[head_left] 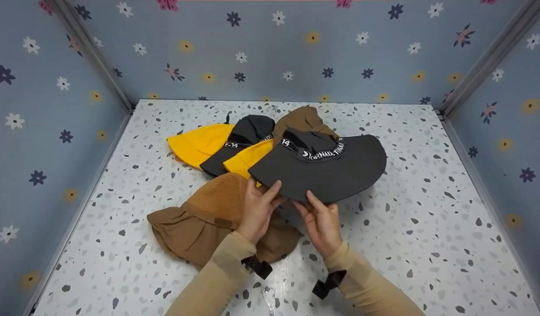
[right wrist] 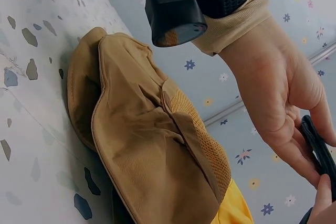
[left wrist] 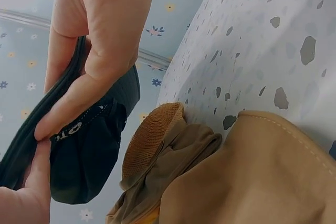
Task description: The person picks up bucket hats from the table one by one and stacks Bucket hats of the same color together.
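Both hands pinch the near edge of the brim of a dark grey bucket hat [head_left: 327, 177], thumbs on top and fingers beneath. My left hand [head_left: 256, 213] grips it toward the left, and my right hand [head_left: 321, 224] holds it a short way to the right. White lettering on a black band circles the hat's crown, which points away from me. Below and left of the hands, a brown hat [head_left: 186, 235] with a knitted crown lies on the table, partly hidden by the left hand and forearm. Its folded brim also fills much of the right wrist view.
Behind the held hat lie a yellow hat [head_left: 197, 142], another dark grey hat [head_left: 248, 131], a yellow piece [head_left: 248, 158] and a brown hat [head_left: 300, 118], overlapping. The speckled white table [head_left: 423, 245] is bounded by flowered panels [head_left: 270, 48] at the back and sides.
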The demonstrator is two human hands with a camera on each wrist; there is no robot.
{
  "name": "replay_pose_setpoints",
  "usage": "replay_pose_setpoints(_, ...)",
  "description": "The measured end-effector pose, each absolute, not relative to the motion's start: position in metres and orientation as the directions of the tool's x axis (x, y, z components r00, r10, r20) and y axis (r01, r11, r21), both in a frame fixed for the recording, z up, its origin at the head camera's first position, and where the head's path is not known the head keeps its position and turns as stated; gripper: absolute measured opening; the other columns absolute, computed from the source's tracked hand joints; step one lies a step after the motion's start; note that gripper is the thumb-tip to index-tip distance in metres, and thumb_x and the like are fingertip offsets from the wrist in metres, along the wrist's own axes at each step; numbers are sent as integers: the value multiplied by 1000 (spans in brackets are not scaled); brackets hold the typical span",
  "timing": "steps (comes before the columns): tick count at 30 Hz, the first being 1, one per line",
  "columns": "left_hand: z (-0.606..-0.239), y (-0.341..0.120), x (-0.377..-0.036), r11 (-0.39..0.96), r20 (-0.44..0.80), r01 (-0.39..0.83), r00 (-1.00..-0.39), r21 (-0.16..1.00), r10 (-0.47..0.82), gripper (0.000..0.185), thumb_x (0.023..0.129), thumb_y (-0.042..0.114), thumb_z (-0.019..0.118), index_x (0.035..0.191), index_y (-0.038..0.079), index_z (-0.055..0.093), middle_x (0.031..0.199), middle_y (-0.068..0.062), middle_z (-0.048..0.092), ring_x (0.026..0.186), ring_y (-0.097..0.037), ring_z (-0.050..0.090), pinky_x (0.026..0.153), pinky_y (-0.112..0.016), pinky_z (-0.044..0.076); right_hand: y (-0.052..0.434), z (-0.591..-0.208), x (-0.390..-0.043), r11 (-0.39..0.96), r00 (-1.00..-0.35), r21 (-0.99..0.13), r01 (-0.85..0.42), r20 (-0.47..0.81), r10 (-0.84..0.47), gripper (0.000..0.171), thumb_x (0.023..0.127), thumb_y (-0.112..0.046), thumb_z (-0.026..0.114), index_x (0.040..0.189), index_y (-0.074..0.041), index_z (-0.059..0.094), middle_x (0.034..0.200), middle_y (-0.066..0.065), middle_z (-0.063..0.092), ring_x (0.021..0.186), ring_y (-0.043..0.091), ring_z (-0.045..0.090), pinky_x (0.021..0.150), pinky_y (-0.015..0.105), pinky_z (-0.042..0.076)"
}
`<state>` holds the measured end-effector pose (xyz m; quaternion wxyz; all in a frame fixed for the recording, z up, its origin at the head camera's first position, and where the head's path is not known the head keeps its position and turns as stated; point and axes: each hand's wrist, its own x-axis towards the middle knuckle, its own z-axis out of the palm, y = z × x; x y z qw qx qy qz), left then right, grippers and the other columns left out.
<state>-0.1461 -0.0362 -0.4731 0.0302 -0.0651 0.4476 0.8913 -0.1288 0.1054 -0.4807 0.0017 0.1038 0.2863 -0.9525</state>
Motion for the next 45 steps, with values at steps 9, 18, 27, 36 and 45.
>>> replay_pose_setpoints(9, -477, -34, -144, -611, -158, -127, -987, 781, 2, 62, 99, 0, 55, 151, 18, 26, 143, -21, 51, 105, -20, 69, 86, -38, 59, 108, -484, -131, -759, -960, -644, 97, -261, 99, 41, 95, 9, 55, 133, -5, 45, 110, 7, 67, 94, 22, 71, 85, 38, 59)
replay_pose_setpoints(18, -476, -38, -144, -566, -135, -109, -991, 817, -5, 61, 99, 2, 56, 151, 18, 26, 133, -18, 59, 98, -17, 70, 82, -33, 60, 117, -486, -132, -755, -974, -642, 134, -227, 20, 35, 91, 14, 56, 113, -11, 66, 96, 6, 74, 83, 18, 72, 75, 36, 60)
replay_pose_setpoints(27, -473, -45, -146, -564, -174, -128, -984, 816, -29, 56, 99, 1, 55, 147, 17, 31, 130, -14, 62, 96, -17, 71, 80, -34, 60, 128, -485, -137, -776, -978, -613, 149, -207, -23, 37, 94, 11, 54, 124, -10, 58, 105, 7, 72, 93, 20, 72, 85, 39, 59)
replay_pose_setpoints(36, -475, -51, -149, -553, -179, -130, -983, 823, -35, 55, 99, 1, 56, 146, 14, 31, 131, -16, 60, 96, -17, 69, 77, -32, 60, 136, -482, -142, -793, -966, -592, 147, -258, 13, 46, 97, 7, 52, 139, -10, 42, 118, 1, 66, 105, 15, 68, 92, 36, 55)
replay_pose_setpoints(45, -475, -57, -149, -512, -224, -180, -974, 840, -25, 54, 100, 1, 54, 146, 12, 28, 138, -18, 55, 97, -16, 66, 76, -33, 58, 143, -485, -145, -776, -947, -588, 226, -320, -33, 51, 104, -6, 41, 152, -8, 25, 142, 1, 43, 114, 11, 60, 108, 31, 44)
